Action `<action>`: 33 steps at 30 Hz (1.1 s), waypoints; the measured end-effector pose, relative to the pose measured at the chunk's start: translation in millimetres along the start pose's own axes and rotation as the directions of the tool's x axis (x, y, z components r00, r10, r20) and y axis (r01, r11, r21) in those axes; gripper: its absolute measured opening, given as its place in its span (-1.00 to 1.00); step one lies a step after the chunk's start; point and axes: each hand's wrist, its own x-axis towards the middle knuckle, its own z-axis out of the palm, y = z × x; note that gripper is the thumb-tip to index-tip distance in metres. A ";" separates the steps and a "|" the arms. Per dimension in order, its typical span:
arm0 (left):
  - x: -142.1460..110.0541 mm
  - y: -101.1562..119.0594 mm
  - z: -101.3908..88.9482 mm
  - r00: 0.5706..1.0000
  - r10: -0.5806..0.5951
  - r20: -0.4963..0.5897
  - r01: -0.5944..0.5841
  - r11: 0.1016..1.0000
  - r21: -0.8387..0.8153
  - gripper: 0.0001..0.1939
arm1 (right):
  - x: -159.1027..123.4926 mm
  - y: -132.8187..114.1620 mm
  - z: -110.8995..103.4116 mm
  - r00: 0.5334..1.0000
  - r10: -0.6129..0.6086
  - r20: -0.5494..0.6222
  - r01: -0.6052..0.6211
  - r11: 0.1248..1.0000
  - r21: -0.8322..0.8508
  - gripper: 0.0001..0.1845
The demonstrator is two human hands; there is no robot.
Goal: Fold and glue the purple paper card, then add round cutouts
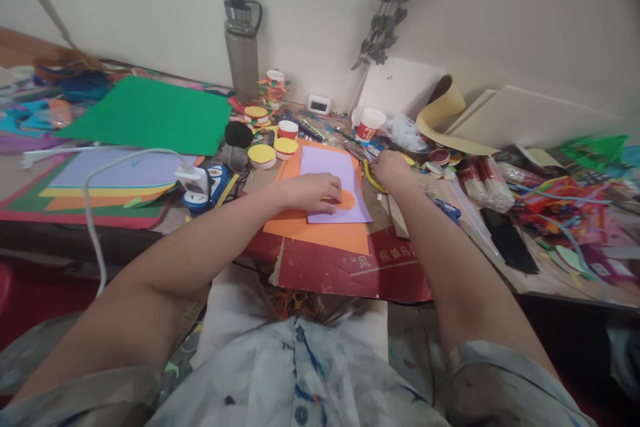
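My left hand (316, 192) lies over a purple sheet of paper (327, 164), its fingers apart and resting at an orange paper circle (347, 200). The fingers cover the circle's left side. Beneath the purple sheet is a larger orange sheet (320, 235). To the right of the papers, my right hand (393, 169) is closed at yellow-handled scissors (371, 179). The hand hides much of the scissors, and its fingertips are hard to make out.
A red board (350, 274) lies under the papers at the front edge. Small yellow-topped cups (261, 156), a bottle (241, 47) and a red-and-white paper cup (371, 126) stand behind. Left are a green sheet (150, 114) and a white cable (95, 214); right, a phone (509, 239).
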 end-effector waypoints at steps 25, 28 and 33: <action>-1.6 -2.0 2.1 0.999 -0.029 -0.024 0.027 0.997 -0.077 -0.71 | -46.1 -6.7 -1.7 0.912 -0.006 -0.410 0.309 0.666 0.679 -0.82; -1.6 -0.2 2.1 1.000 -0.027 -0.006 0.027 0.998 -0.055 -0.71 | -53.0 -6.6 11.5 0.947 0.004 -0.320 0.282 0.467 0.838 -0.81; -3.3 5.5 -1.4 0.999 -0.040 0.007 0.040 0.999 -0.029 -0.67 | -58.8 -3.2 9.9 0.971 -0.106 -0.216 0.238 0.306 0.922 -0.81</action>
